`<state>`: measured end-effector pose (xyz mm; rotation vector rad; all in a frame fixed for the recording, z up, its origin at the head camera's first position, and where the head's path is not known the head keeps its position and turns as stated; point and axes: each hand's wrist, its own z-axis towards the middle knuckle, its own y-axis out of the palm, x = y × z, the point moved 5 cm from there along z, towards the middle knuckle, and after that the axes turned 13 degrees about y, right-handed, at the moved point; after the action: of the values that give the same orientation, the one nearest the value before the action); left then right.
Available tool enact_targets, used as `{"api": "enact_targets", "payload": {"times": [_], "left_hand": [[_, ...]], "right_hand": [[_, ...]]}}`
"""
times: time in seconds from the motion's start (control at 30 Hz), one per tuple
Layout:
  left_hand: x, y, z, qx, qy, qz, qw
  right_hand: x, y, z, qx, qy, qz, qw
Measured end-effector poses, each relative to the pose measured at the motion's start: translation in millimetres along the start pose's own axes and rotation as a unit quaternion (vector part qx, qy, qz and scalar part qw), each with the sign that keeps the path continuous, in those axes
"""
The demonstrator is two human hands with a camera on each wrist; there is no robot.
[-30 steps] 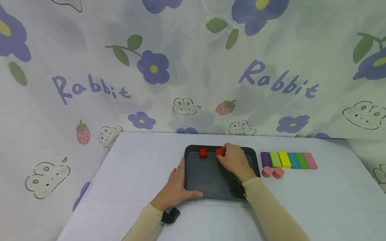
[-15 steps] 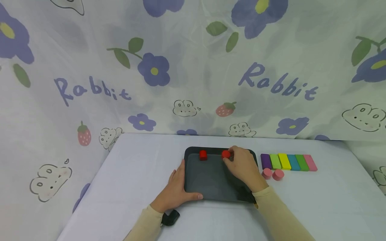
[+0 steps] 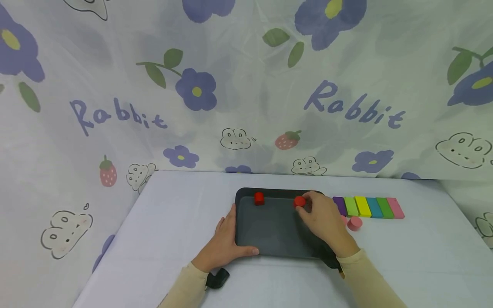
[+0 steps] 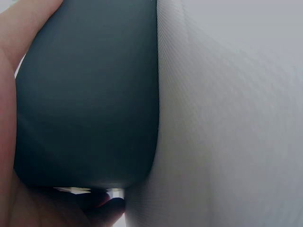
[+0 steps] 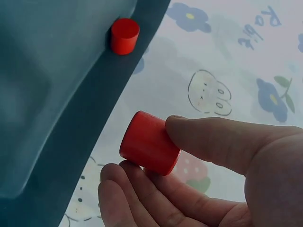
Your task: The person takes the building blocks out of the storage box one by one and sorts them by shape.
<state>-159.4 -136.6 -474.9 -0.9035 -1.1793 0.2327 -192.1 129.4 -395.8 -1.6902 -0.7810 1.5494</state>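
A dark grey rectangular tray [image 3: 265,231] lies on the white table. My left hand [image 3: 221,248] rests against its near left corner, fingers straight along the left side and thumb along the front rim; the left wrist view shows the tray's side [image 4: 90,94] close up. My right hand [image 3: 323,220] pinches a red cylinder block [image 5: 150,143] between thumb and fingers, over the tray's right part. A second red cylinder block [image 3: 259,199] stands at the tray's back left, also visible beyond the held one in the right wrist view.
Right of the tray lies a row of coloured rectangular blocks [image 3: 363,206]: purple, light green, yellow, blue, green and pink. In front of them stand two pink cylinder blocks [image 3: 354,223], one partly behind my right hand. A rabbit-and-flower patterned cloth [image 3: 246,107] hangs behind the table.
My right hand has carried the red cylinder block rightward across the tray and slightly toward me, now overlapping one pink cylinder. The left hand and the other red cylinder block stay put.
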Motion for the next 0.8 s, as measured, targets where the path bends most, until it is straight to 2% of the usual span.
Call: {"api": "enact_targets", "payload": {"times": [0.43, 0.8], "left_hand": [[-1.9, 1.3, 0.2, -0.002, 0.002, 0.002, 1.0000], [-2.2, 1.6, 0.1, -0.001, -0.002, 0.005, 1.0000]], "right_hand": [[22, -19, -18.2, 0.021, -0.010, 0.029, 0.9993], [38, -33, -27.5, 0.041, -0.016, 0.015, 0.9989]]}}
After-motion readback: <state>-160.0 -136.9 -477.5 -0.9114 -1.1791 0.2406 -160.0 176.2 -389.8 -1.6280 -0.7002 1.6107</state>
